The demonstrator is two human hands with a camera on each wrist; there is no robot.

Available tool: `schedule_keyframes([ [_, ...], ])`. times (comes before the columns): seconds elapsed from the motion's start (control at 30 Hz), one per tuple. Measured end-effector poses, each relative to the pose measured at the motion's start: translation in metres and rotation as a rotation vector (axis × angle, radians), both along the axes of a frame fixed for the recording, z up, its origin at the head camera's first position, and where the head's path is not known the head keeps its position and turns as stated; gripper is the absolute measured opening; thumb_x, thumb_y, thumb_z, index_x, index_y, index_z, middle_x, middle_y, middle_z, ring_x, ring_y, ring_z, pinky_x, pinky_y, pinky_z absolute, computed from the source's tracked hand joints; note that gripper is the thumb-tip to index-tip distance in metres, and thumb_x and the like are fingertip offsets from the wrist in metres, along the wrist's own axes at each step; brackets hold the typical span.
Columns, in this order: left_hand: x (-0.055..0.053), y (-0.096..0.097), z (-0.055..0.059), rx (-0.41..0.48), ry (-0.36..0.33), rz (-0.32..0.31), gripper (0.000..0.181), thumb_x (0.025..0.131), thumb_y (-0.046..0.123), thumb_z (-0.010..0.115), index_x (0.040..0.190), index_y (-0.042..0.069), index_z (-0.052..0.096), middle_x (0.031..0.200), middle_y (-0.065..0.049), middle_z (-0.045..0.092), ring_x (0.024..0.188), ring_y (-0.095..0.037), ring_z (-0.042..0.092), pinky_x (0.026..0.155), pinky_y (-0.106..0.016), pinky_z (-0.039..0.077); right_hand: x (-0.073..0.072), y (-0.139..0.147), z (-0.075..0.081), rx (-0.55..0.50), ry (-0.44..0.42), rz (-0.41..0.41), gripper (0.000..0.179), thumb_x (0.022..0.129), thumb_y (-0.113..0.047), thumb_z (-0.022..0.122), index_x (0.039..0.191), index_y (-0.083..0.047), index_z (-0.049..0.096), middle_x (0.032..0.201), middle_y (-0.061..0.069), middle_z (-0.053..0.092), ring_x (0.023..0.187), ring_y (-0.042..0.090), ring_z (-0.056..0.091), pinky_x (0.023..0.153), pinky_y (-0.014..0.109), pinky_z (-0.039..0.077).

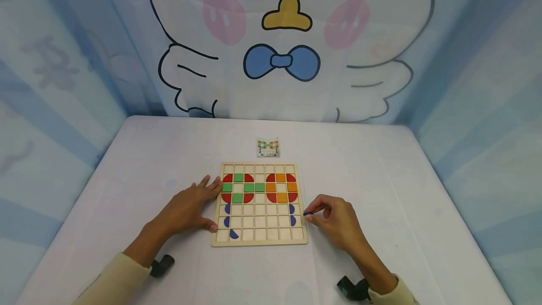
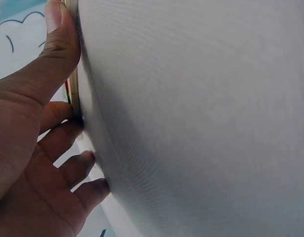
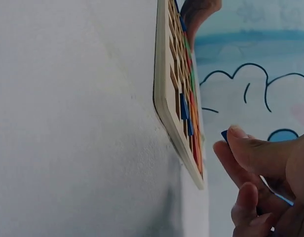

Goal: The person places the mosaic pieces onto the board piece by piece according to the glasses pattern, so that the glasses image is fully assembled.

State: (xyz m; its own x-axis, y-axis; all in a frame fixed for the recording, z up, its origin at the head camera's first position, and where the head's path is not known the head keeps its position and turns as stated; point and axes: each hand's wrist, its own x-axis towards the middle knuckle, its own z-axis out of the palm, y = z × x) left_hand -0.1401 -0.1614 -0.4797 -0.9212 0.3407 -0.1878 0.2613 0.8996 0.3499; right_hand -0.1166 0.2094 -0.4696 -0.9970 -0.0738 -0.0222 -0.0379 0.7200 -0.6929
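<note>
A wooden grid board [image 1: 259, 244] lies on the table, with red, green and orange pieces in its upper rows. Blue half-round pieces [image 1: 227, 221] sit in the left and right columns below. In the bottom row, one blue piece [image 1: 234, 234] lies at a slant. My left hand [image 1: 188, 206] rests against the board's left edge, fingers spread, thumb near the lower corner. Just off the right edge, my right hand [image 1: 336, 220] pinches a small blue piece [image 3: 224, 135] between thumb and index finger; the fingertips hide most of it.
Behind the board lies a small pattern card [image 1: 268, 148] showing a coloured design on a grid. The white tablecloth [image 1: 364, 164] spreads around the board. A printed curtain [image 1: 279, 98] hangs along the table's far side.
</note>
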Motion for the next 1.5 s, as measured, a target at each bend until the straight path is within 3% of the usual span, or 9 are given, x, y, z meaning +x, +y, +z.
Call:
schedule_keyframes([
  [0.2, 0.000, 0.000, 0.000, 0.006, 0.002, -0.004, 0.120, 0.068, 0.047, 0.097, 0.166, 0.013, 0.035, 0.173, -0.011, 0.034, 0.163, -0.043, 0.025, 0.122, -0.071, 0.034, 0.000, -0.006, -0.001, 0.001, 0.049, -0.006, 0.020, 0.079, -0.012, 0.094, 0.084, -0.024, 0.079, 0.086, -0.010, 0.075, 0.085, 0.018, 0.055, 0.077, 0.029, 0.043],
  [0.37, 0.000, 0.000, 0.001, 0.007, 0.002, -0.004, 0.120, 0.068, 0.047, 0.097, 0.165, 0.013, 0.035, 0.173, -0.011, 0.034, 0.163, -0.042, 0.024, 0.124, -0.070, 0.033, 0.002, -0.009, -0.002, -0.039, 0.045, 0.028, 0.021, 0.086, -0.012, 0.089, 0.099, -0.022, 0.077, 0.085, -0.006, 0.070, 0.068, 0.018, 0.048, 0.058, 0.024, 0.038],
  [0.53, 0.001, 0.000, 0.002, 0.009, 0.001, -0.007, 0.120, 0.069, 0.047, 0.097, 0.165, 0.013, 0.035, 0.173, -0.011, 0.034, 0.164, -0.041, 0.023, 0.124, -0.069, 0.033, 0.004, -0.012, -0.003, -0.041, 0.040, 0.103, 0.027, 0.092, -0.008, 0.083, 0.112, -0.025, 0.079, 0.087, -0.006, 0.065, 0.065, 0.014, 0.047, 0.054, 0.021, 0.038],
  [0.87, 0.002, 0.000, 0.002, -0.002, 0.012, -0.006, 0.118, 0.069, 0.048, 0.097, 0.165, 0.013, 0.036, 0.173, -0.011, 0.034, 0.163, -0.042, 0.025, 0.122, -0.070, 0.035, 0.006, -0.016, -0.008, -0.128, -0.032, 0.154, 0.017, 0.085, -0.013, 0.089, 0.090, -0.022, 0.076, 0.075, -0.010, 0.073, 0.061, 0.009, 0.051, 0.055, 0.020, 0.041],
  [1.17, 0.001, 0.000, 0.002, 0.000, 0.012, -0.009, 0.120, 0.069, 0.046, 0.097, 0.165, 0.012, 0.035, 0.173, -0.011, 0.034, 0.163, -0.042, 0.024, 0.123, -0.069, 0.034, 0.011, -0.025, -0.016, -0.025, -0.082, 0.178, 0.021, 0.082, -0.019, 0.093, 0.078, -0.030, 0.075, 0.069, -0.015, 0.066, 0.071, 0.012, 0.051, 0.064, 0.026, 0.038],
  [1.5, 0.000, 0.000, 0.001, -0.005, 0.015, -0.009, 0.120, 0.068, 0.046, 0.098, 0.165, 0.012, 0.036, 0.172, -0.012, 0.035, 0.163, -0.042, 0.025, 0.123, -0.068, 0.034, 0.011, -0.032, -0.014, 0.040, -0.049, 0.230, 0.021, 0.079, -0.018, 0.094, 0.076, -0.029, 0.076, 0.071, -0.018, 0.065, 0.074, 0.005, 0.057, 0.067, 0.023, 0.043],
])
